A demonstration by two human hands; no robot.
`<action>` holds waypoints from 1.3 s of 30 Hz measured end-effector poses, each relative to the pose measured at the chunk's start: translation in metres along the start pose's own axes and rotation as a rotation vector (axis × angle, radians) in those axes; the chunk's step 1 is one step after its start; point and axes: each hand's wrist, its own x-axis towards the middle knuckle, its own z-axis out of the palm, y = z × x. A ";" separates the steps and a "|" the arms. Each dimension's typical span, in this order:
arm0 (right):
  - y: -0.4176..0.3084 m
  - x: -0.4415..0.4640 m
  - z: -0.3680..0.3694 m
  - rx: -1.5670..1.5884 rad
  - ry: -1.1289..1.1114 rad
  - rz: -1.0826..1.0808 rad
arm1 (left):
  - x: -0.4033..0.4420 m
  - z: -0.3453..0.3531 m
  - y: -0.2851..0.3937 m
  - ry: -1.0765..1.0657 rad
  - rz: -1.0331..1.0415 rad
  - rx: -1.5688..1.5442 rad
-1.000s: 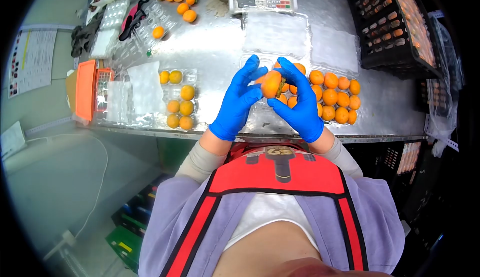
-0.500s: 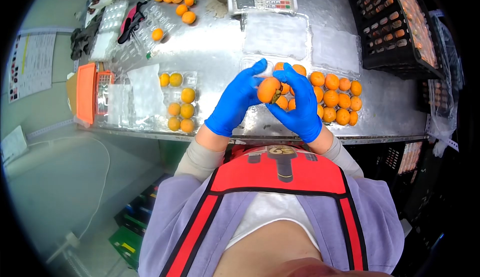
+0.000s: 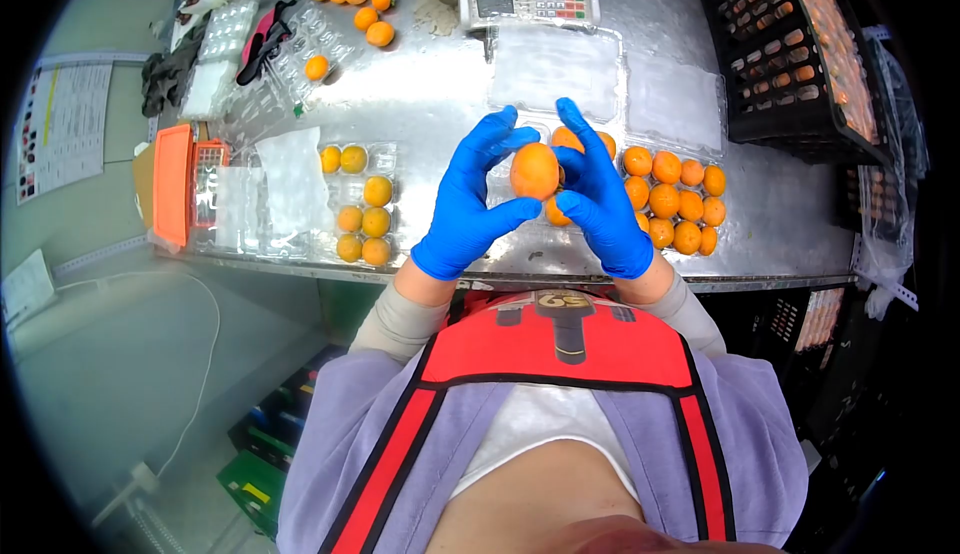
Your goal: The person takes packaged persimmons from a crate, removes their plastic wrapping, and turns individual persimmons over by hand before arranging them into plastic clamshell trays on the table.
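Observation:
An orange persimmon [image 3: 535, 171] is held up between my two blue-gloved hands, its smooth side facing the camera. My left hand [image 3: 474, 194] curves round its left side, and my right hand [image 3: 602, 204] grips it from the right, the fingers raised. Behind and under the hands, more persimmons sit in a clear tray partly hidden by the gloves. Just right of my right hand is a clear tray with several orange persimmons [image 3: 663, 197]. Farther left, another clear tray holds several yellower persimmons [image 3: 376, 191] on its right side.
A scale [image 3: 528, 0] stands at the back of the metal table [image 3: 430, 84]. Black crates [image 3: 790, 64] rise at the right. An orange basket [image 3: 172, 186] is at the left edge. Loose persimmons [image 3: 379, 34] and empty clear trays [image 3: 235, 29] lie at the back left.
The persimmon has been turned between my hands, so its leafy top no longer shows. My right hand's fingers have spread upward, and my left hand has shifted slightly round the fruit.

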 end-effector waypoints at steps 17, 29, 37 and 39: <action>0.011 0.003 0.004 -0.247 0.083 -0.066 | 0.007 0.008 0.002 0.002 -0.085 -0.038; 0.014 0.011 -0.005 -0.612 0.148 -0.369 | 0.014 -0.010 -0.003 0.171 -0.394 -0.299; 0.000 0.021 -0.009 -0.573 0.044 -0.354 | 0.016 -0.009 0.001 0.000 -0.147 0.018; 0.001 0.021 -0.010 -0.380 0.054 -0.258 | 0.017 -0.009 0.004 0.014 -0.041 0.201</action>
